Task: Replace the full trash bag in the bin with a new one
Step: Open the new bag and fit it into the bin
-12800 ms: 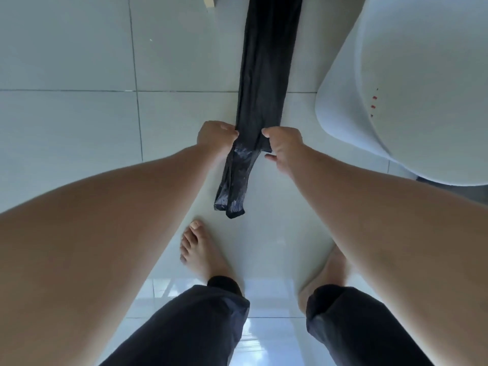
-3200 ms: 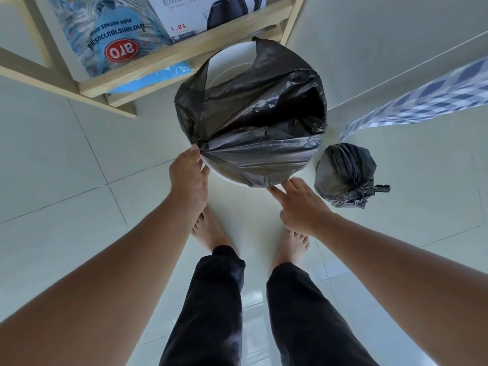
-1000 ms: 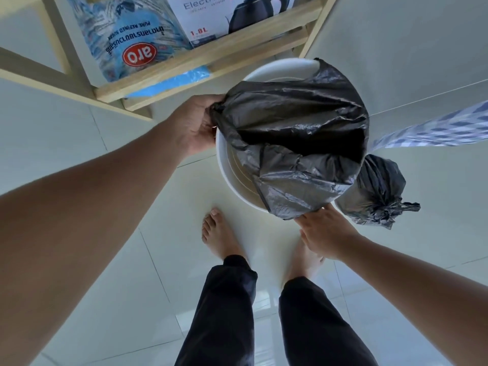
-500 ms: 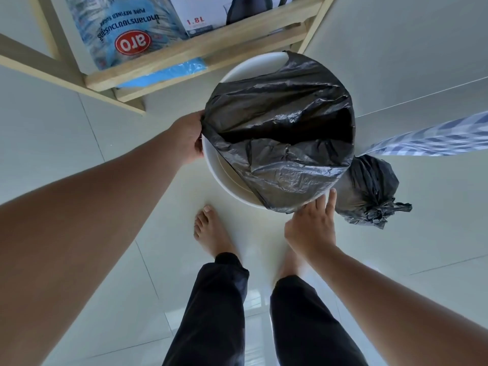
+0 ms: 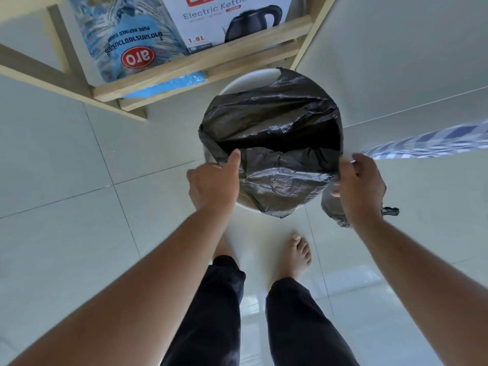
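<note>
Pale glossy floor tiles (image 5: 66, 159), wooden shelf (image 5: 163, 75) along frame top. Left hand (image 5: 215, 184), frame centre, pinches the near-left edge of the new black trash bag (image 5: 277, 143), thumb on the plastic. Right hand (image 5: 360, 186), centre-right, fingers curled on the bag's right edge. Bag drapes over the white bin (image 5: 248, 80); mouth half open, far-left rim still bare. Full tied bag (image 5: 331, 210) on the floor just right of the bin, partly behind the right hand. Shelf holds an electric kettle box (image 5: 224, 19) and a blue sugar pack (image 5: 132, 40). Checked cloth (image 5: 427, 141) at right edge. Bare feet at lower centre.
</note>
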`<state>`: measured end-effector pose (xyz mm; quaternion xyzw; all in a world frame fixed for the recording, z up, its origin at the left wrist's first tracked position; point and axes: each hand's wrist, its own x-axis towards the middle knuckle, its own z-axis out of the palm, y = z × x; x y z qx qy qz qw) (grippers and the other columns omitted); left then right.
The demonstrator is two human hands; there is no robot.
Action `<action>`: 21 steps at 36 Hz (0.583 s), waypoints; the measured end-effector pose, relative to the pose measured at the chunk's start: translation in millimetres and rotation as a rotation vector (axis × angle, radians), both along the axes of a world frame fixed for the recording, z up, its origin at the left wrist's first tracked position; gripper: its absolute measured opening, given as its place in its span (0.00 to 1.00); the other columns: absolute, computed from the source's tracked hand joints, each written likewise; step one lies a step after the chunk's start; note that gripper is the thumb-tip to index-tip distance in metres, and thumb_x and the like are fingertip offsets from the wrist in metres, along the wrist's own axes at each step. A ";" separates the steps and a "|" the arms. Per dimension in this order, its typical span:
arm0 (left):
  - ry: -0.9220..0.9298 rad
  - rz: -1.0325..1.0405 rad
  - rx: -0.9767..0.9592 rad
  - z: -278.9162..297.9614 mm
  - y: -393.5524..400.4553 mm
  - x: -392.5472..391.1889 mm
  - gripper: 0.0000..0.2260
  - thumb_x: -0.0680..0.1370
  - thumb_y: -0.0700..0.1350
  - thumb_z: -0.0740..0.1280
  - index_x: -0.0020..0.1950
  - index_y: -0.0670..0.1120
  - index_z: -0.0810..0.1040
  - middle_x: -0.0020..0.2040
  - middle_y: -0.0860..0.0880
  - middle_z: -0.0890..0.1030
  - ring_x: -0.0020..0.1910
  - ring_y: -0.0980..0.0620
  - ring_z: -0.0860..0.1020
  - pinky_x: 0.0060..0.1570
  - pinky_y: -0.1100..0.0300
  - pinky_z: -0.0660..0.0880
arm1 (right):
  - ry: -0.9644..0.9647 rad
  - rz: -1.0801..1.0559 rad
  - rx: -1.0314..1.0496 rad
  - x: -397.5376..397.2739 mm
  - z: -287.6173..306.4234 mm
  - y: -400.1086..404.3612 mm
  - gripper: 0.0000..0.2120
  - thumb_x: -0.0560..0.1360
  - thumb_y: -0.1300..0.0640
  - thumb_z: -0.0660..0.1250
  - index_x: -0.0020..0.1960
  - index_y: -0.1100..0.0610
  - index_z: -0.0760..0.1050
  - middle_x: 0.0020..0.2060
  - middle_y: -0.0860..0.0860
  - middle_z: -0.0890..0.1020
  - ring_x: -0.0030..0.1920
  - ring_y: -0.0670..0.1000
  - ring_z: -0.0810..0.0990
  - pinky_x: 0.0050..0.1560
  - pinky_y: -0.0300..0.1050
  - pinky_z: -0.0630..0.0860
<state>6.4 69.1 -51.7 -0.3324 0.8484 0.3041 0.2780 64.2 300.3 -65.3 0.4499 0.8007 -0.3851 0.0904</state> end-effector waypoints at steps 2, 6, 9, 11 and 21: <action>-0.086 0.127 0.054 -1.5 8.0 11.4 0.22 0.74 0.63 0.64 0.32 0.45 0.75 0.45 0.43 0.83 0.46 0.41 0.81 0.54 0.50 0.79 | -0.159 0.046 -0.073 -21.1 -2.1 1.2 0.20 0.76 0.44 0.61 0.58 0.57 0.78 0.46 0.53 0.82 0.38 0.53 0.82 0.38 0.51 0.82; -0.043 0.404 0.274 -3.2 10.3 8.9 0.14 0.78 0.50 0.64 0.51 0.39 0.80 0.54 0.38 0.82 0.55 0.37 0.81 0.60 0.44 0.78 | -0.266 0.144 0.008 -31.3 -3.3 -6.0 0.15 0.73 0.55 0.61 0.40 0.67 0.77 0.34 0.62 0.81 0.34 0.60 0.79 0.32 0.47 0.75; 0.080 0.464 0.384 -7.4 -7.5 9.1 0.11 0.80 0.50 0.62 0.45 0.46 0.79 0.42 0.46 0.79 0.47 0.44 0.77 0.56 0.45 0.77 | -0.286 -0.077 -0.230 -15.2 -8.9 -21.0 0.09 0.71 0.60 0.64 0.36 0.64 0.76 0.30 0.60 0.82 0.31 0.60 0.85 0.38 0.61 0.83; 0.137 0.544 0.486 -11.1 -20.1 2.8 0.12 0.81 0.48 0.62 0.38 0.48 0.74 0.40 0.47 0.78 0.46 0.45 0.77 0.49 0.49 0.78 | -0.309 -0.232 -0.433 0.2 -8.9 -39.5 0.07 0.74 0.61 0.66 0.41 0.66 0.76 0.32 0.63 0.83 0.31 0.62 0.85 0.38 0.61 0.83; 0.033 0.582 0.558 -48.9 -54.5 -34.1 0.11 0.84 0.46 0.59 0.46 0.44 0.77 0.44 0.47 0.81 0.44 0.49 0.81 0.44 0.54 0.82 | -0.237 -0.159 -0.335 26.1 6.5 -59.4 0.27 0.74 0.32 0.59 0.47 0.56 0.77 0.41 0.55 0.83 0.38 0.58 0.85 0.37 0.56 0.84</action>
